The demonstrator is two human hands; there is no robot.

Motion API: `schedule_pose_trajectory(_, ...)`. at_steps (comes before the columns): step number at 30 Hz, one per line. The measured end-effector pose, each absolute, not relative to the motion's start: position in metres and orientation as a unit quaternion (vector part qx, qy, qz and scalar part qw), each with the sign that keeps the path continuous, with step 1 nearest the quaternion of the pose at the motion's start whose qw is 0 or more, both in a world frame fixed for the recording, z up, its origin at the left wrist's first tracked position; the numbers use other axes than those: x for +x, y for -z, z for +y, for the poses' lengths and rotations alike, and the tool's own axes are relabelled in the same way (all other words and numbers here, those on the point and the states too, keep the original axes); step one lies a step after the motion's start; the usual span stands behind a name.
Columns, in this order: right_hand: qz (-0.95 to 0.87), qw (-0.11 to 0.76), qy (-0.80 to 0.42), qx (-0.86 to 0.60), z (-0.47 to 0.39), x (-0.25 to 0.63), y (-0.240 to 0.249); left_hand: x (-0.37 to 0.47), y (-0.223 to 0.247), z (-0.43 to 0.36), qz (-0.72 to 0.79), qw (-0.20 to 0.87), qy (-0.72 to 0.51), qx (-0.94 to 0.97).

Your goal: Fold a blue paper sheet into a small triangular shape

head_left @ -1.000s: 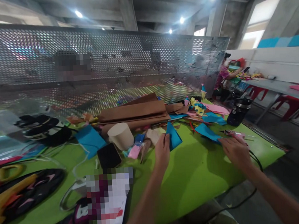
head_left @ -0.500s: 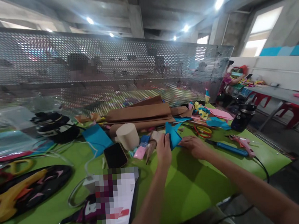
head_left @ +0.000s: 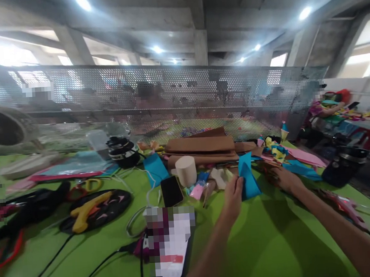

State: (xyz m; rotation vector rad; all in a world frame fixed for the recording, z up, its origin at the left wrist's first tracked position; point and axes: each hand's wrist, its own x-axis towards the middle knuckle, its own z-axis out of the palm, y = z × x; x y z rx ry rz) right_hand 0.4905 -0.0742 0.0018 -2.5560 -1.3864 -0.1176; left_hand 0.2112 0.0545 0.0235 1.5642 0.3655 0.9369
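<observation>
My left hand (head_left: 234, 194) pinches a folded piece of blue paper (head_left: 249, 180) upright above the table, its fingers closed on the left edge. Farther right, my right hand (head_left: 284, 178) reaches forward and down, apart from the paper. Its fingertips blur into a dark patch by the paper scraps, so whether they grip anything is unclear. Close beyond this hand lie crumpled yellow and blue scraps (head_left: 278, 151) and a flat blue sheet (head_left: 301, 170). A pink glue gun (head_left: 349, 210) rests to the right of my right forearm.
Brown paper (head_left: 201, 145) lies along the perforated metal screen (head_left: 176, 99). Left of my left hand are a white roll (head_left: 186, 172), a dark phone (head_left: 171, 191) and a lit phone (head_left: 176, 247). Cords cross the green table (head_left: 111, 260). A dark bottle (head_left: 345, 164) stands right.
My right hand has left the blue paper and moved right and forward toward the scraps. My left hand still holds the paper. The view has turned left.
</observation>
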Motion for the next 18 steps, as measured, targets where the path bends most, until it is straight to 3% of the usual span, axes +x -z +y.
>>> schedule_pose_trajectory(12,-0.431,0.222,0.040,-0.874,-0.094,0.500,-0.020,0.212,-0.018,0.055,0.137,0.590,-0.366,0.707)
schedule_pose_trajectory(18,-0.416,0.321,-0.011,-0.851,-0.131,0.509,-0.026,0.210,-0.016,0.053,0.149,0.537,-0.355,0.751)
